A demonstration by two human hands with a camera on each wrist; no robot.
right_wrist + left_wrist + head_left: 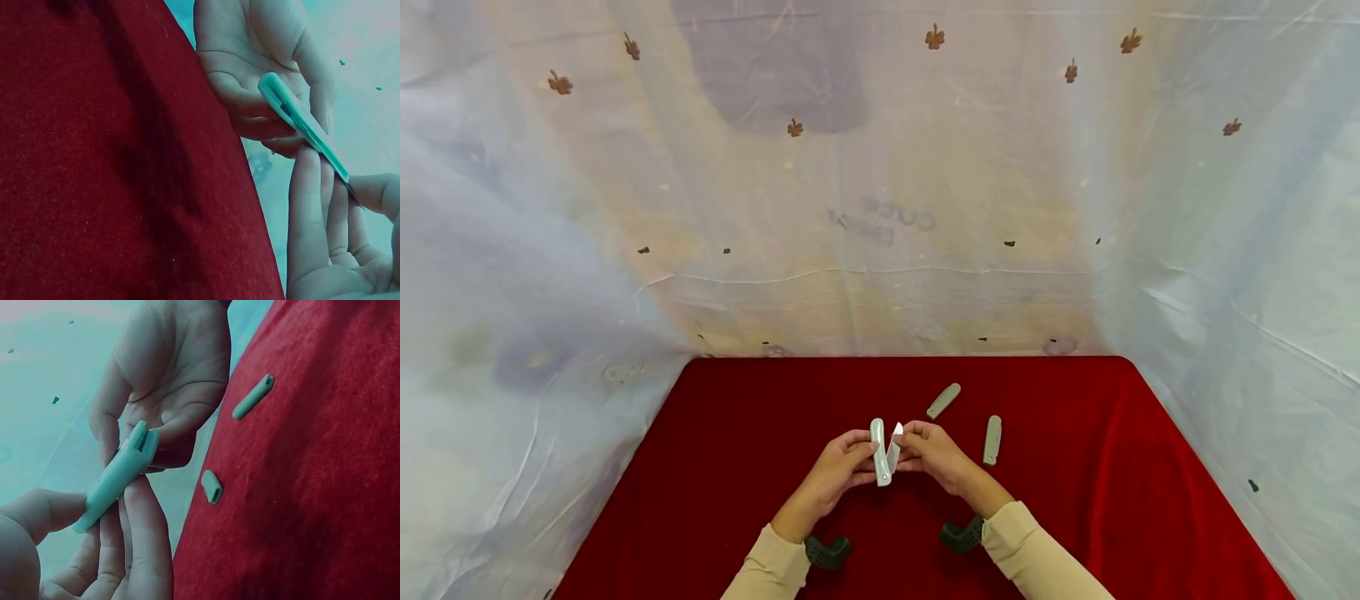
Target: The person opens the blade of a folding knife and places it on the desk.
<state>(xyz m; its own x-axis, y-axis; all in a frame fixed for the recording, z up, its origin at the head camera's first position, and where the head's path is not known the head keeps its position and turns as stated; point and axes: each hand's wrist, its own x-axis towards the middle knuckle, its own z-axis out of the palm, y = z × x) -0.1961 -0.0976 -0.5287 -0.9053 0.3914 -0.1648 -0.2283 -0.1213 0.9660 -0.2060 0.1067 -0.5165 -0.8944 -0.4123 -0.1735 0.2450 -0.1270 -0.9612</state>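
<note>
In the head view, a folding knife with a pale grey-green handle (877,446) is raised in front of me, its blade (894,448) swung partway out. My left hand (833,467) grips the handle between thumb and fingers. The blade is pinched between the thumb and fingers of my right hand (942,457). From the left wrist, the handle (112,484) shows its slotted end between both hands. In the right wrist view the handle (290,112) slants down toward my right fingers. Two similar pocket knives, one farther back (943,401) and another closer (992,440), lie folded to the right.
A red velvety cloth (760,400) covers the table. Pale printed sheeting (880,183) hangs behind it and along both sides. Dark wrist mounts (828,552) sit below both hands.
</note>
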